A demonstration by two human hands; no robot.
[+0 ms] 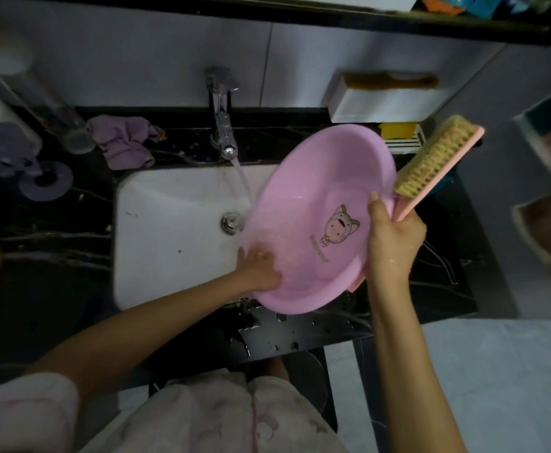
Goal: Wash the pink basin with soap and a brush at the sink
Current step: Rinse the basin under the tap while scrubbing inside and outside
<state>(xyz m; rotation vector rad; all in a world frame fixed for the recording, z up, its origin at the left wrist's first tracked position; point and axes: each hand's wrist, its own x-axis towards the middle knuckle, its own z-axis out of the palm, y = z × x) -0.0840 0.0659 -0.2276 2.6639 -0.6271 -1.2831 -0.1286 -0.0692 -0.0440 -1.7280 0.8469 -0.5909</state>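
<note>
Basin (316, 197) tilted over the sink (169, 240) under the running tap (223, 132), left hand (257, 266) flat inside it, right hand (392, 240) gripping its rim plus the brush (437, 158) handle

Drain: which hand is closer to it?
Left. The left hand lies in the basin just beside the drain; the right hand grips the basin's opposite rim with the brush.
</note>
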